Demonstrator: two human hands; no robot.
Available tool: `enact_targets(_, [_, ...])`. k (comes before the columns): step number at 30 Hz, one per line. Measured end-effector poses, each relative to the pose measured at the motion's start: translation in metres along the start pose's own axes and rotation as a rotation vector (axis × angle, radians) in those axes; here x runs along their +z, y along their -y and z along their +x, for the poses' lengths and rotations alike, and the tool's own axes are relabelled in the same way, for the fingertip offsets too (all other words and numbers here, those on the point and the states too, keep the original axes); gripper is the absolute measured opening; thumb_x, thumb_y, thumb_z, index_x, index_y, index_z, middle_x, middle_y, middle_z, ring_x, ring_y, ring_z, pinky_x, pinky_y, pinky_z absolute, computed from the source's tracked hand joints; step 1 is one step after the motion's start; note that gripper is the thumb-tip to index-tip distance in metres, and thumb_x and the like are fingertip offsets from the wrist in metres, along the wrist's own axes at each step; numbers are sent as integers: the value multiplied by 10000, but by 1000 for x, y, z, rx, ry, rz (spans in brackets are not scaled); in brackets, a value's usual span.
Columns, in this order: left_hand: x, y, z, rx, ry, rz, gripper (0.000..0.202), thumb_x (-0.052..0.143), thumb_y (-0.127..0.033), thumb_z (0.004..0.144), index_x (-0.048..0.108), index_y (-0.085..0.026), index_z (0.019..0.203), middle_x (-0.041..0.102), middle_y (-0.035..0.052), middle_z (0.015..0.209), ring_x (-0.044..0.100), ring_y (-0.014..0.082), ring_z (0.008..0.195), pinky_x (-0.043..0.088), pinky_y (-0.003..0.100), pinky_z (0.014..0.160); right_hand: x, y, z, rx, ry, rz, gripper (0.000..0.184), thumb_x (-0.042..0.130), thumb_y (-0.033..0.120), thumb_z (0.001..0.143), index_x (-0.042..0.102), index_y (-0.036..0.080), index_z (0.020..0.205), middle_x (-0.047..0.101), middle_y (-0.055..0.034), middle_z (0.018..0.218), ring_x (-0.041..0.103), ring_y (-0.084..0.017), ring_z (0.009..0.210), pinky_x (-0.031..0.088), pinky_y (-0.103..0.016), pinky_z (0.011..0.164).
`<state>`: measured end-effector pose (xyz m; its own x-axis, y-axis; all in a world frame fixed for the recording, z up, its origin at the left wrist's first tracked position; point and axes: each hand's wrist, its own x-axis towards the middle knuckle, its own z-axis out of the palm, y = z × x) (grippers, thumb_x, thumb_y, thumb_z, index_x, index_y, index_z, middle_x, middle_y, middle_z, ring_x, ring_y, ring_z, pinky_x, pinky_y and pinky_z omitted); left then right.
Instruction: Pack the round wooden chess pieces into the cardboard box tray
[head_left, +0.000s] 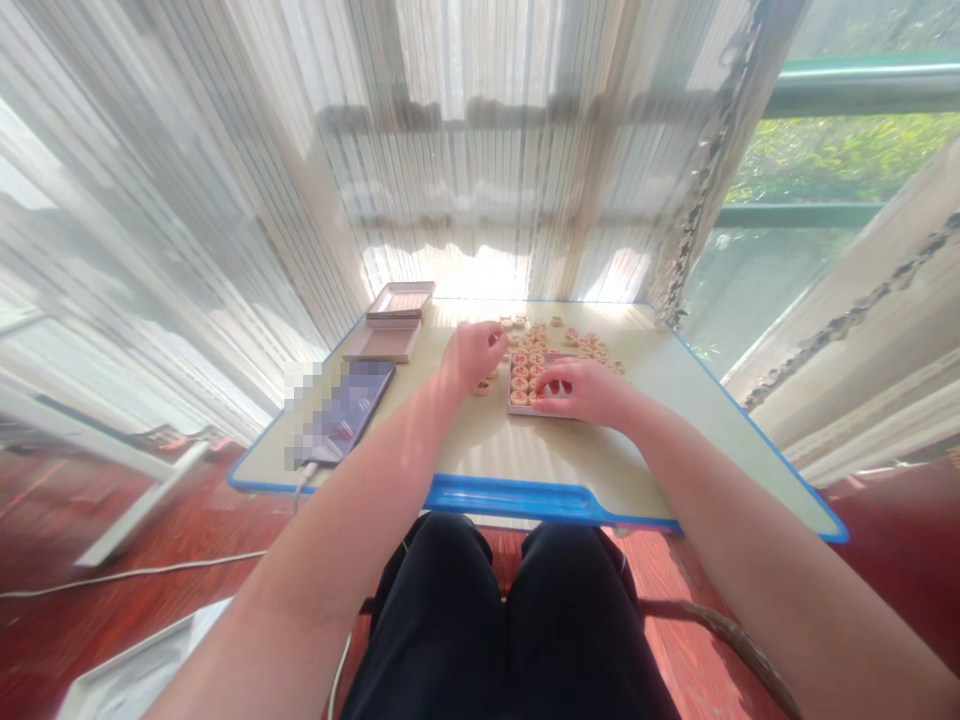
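A shallow tray (511, 403) is seen just right of the frame's centre, partly filled with round wooden xiangqi pieces (523, 372) marked in red. The right hand (589, 392) is laid over the tray's near right corner, fingers stretched out and released, their tips resting on the pieces inside. The left hand (471, 355) is held just left of the tray with its fingers curled. It cannot be told whether anything is gripped in them. One single piece (481, 388) lies below that hand, and more loose pieces (581, 343) are scattered behind the tray towards the far edge.

Open room is found on the near half of the pale table (525, 450), between the tray and the blue rim (517, 497), and on the right side. To the upper left, two flat box halves (400, 300) are set one behind the other near the far left corner. A phone (352, 410) lies close to the left edge, and a cable (135, 573) trails from it across the red wooden floor (187, 500).

The table is closed in at the back by sheer curtains (225, 200). A window (825, 160) with greenery is seen at the upper right. Dark trousers (510, 620) fill the lower centre.
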<state>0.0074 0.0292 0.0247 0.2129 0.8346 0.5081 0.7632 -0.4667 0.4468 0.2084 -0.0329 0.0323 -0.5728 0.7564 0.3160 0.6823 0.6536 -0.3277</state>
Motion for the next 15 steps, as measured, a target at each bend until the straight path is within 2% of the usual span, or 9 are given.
enact_targets(9, [0, 0, 0, -5, 9, -2, 281, 453, -324, 805, 697, -189, 772, 661, 49, 643, 562, 174, 636, 395, 279, 609, -3, 1, -1, 21, 7, 33, 195, 649, 377, 736, 703, 202, 804, 618, -19, 716, 539, -140, 644, 398, -254, 625])
enact_targets(13, [-1, 4, 0, -31, 14, 32, 285, 432, -316, 818, 686, -188, 795, 667, 40, 675, 577, 167, 662, 417, 269, 633, -4, -1, -1, 114, -37, 85, 222, 639, 392, 733, 707, 197, 814, 624, -15, 693, 543, -141, 624, 414, -257, 610])
enact_targets(15, [-1, 10, 2, -63, 3, 75, 289, 417, -310, 829, 681, -190, 826, 681, 50, 746, 602, 182, 732, 447, 281, 695, -5, -8, 0, 171, -96, 75, 220, 593, 380, 767, 706, 196, 812, 633, -21, 699, 552, -148, 639, 429, -264, 629])
